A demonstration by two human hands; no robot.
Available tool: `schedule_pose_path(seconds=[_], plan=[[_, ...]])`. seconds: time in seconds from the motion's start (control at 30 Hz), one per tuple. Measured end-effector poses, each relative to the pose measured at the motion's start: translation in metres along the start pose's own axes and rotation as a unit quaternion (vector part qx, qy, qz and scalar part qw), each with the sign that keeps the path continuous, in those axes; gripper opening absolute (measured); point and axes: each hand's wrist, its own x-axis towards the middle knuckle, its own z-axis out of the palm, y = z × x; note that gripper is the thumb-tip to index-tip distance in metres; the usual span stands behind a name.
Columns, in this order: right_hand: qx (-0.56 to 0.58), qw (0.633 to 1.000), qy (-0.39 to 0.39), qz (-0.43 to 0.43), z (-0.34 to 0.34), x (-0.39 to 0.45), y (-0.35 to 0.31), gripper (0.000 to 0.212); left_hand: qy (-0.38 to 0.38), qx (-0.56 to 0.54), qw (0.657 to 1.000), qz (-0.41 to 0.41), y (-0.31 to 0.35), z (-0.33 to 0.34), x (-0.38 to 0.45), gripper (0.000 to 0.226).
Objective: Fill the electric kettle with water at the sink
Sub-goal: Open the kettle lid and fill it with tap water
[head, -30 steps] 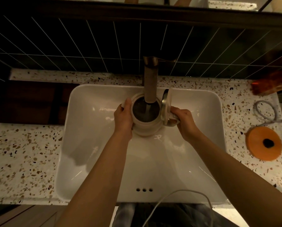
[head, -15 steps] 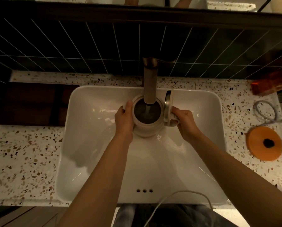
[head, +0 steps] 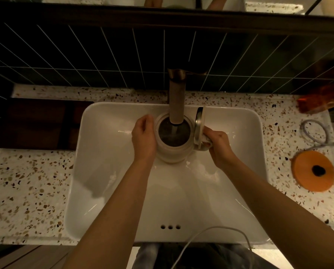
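Note:
A cream electric kettle (head: 172, 152) stands in the white sink (head: 108, 191), right under the brass tap (head: 177, 101). Its hinged lid (head: 199, 131) is flipped up to the right. A stream of water runs from the spout into the dark opening. My left hand (head: 143, 139) wraps the kettle's left side. My right hand (head: 219, 146) grips the handle on the right, just below the lid. The kettle's base is hidden by its body.
The orange kettle base (head: 313, 172) with its grey coiled cord (head: 313, 132) lies on the terrazzo counter (head: 26, 187) to the right. An amber bottle (head: 321, 100) lies at the back right. A dark wooden board (head: 40, 123) sits left of the sink. A white cable (head: 211, 239) crosses the sink's front edge.
Both hands and the kettle stay in almost the same place under the tap. Water now visibly streams into the opening.

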Motion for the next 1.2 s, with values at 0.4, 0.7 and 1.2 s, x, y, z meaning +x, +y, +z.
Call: schedule_pose_path(seconds=[0.4, 0.7, 1.2], plan=[[0.007, 1.000, 0.006, -0.004, 0.000, -0.001, 0.001, 0.032, -0.130, 0.238, 0.876, 0.399, 0.057, 0.016, 0.022, 0.043], [0.014, 1.000, 0.004, -0.003, 0.001, 0.000, -0.002, 0.033, -0.184, 0.333, 0.807, 0.451, 0.064, 0.024, 0.026, 0.054], [0.017, 1.000, 0.002, 0.001, -0.002, 0.001, -0.002, 0.028, -0.143, 0.302, 0.860, 0.385, 0.057, 0.025, 0.014, 0.050]])
